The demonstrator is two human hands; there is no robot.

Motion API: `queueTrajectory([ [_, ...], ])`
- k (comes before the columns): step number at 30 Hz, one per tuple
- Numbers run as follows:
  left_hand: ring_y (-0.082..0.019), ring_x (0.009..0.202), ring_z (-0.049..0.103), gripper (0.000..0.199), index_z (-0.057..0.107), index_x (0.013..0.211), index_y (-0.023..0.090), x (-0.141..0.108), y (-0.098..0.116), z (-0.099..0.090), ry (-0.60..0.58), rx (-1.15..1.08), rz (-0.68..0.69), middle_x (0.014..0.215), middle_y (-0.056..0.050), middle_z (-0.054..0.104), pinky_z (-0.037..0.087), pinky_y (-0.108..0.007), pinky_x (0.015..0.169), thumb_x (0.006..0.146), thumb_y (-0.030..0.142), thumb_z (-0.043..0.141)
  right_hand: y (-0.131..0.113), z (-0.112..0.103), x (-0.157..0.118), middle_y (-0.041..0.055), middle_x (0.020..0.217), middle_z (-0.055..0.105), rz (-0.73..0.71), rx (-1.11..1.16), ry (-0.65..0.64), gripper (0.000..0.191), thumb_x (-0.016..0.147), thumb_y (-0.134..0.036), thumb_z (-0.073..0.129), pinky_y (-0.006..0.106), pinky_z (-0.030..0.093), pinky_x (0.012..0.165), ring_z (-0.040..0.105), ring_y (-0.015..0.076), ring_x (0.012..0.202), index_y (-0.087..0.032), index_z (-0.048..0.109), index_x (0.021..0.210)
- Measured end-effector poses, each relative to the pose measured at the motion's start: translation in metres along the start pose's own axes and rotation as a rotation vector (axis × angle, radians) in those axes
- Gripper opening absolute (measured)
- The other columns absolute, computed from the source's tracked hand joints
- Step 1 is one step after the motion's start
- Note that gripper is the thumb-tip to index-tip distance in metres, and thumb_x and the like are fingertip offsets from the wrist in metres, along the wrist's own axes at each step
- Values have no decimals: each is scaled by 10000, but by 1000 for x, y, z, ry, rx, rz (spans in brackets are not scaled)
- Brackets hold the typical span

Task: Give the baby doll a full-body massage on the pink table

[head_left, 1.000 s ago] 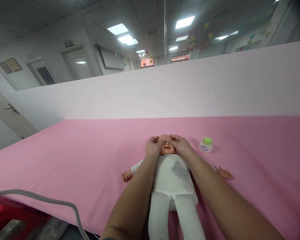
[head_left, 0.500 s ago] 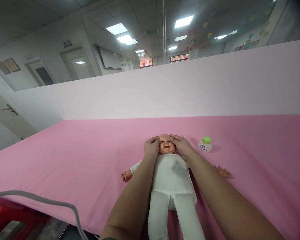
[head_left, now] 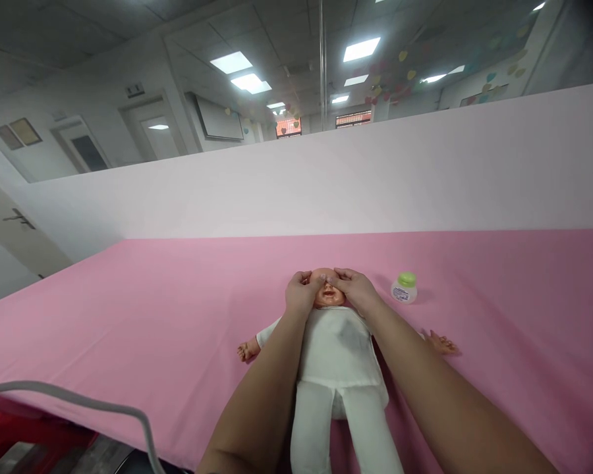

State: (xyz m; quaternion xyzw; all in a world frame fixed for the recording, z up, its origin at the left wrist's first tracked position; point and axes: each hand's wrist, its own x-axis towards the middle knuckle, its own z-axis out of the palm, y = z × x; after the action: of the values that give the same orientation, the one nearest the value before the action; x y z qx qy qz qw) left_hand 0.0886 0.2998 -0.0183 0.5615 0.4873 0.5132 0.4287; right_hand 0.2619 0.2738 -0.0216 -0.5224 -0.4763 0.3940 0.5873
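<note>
A baby doll (head_left: pixel 343 345) in a white top and trousers lies on its back, arms spread out to both sides. My left hand (head_left: pixel 301 291) cups the left side of its head, and the thumb lies across the face by the nose. On the other side my right hand (head_left: pixel 356 288) holds the head the same way. Both thumbs rest close together over the doll's eyes, which they hide; the mouth and chin show below. My fingers curve round the sides of the head, partly out of sight.
The doll lies on a pink sheet (head_left: pixel 153 316). A small clear jar with a green lid (head_left: pixel 404 288) stands right of my right hand. A white low wall (head_left: pixel 326 178) runs behind, with glass above. A grey cable (head_left: pixel 79 395) and a red stool (head_left: pixel 24 428) are at lower left.
Both thumbs have moved inward from the sides of the doll's face to the bridge of the nose, covering the eyes. The hands stay at the head.
</note>
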Motion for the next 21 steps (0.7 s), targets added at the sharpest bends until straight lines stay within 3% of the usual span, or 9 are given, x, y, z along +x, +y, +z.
queueTrajectory([
  [9, -258, 990, 733, 464, 733, 1059, 204, 8, 11, 2, 17, 111, -65, 1081, -100, 780, 558, -351, 869, 701, 442, 906, -2, 5, -1, 68, 1217, 789, 60, 44, 58, 443, 749, -457, 860, 424, 592, 1003, 743, 289, 1125, -225, 781, 1119],
  [15, -267, 1008, 746, 385, 790, 1062, 204, 8, 8, 3, 7, -31, -70, 1099, -103, 803, 568, -366, 903, 771, 449, 849, -1, 5, 1, 69, 1263, 773, 78, 103, 65, 376, 811, -480, 813, 414, 560, 1063, 717, 284, 1192, -239, 802, 1099],
  [21, -262, 1061, 740, 331, 814, 1075, 190, 7, 6, -4, -30, -128, -65, 1113, -105, 808, 566, -378, 968, 812, 391, 809, 7, -1, 5, 74, 1363, 723, 123, 164, 19, 401, 837, -405, 798, 403, 553, 1082, 684, 265, 1256, -234, 768, 1199],
])
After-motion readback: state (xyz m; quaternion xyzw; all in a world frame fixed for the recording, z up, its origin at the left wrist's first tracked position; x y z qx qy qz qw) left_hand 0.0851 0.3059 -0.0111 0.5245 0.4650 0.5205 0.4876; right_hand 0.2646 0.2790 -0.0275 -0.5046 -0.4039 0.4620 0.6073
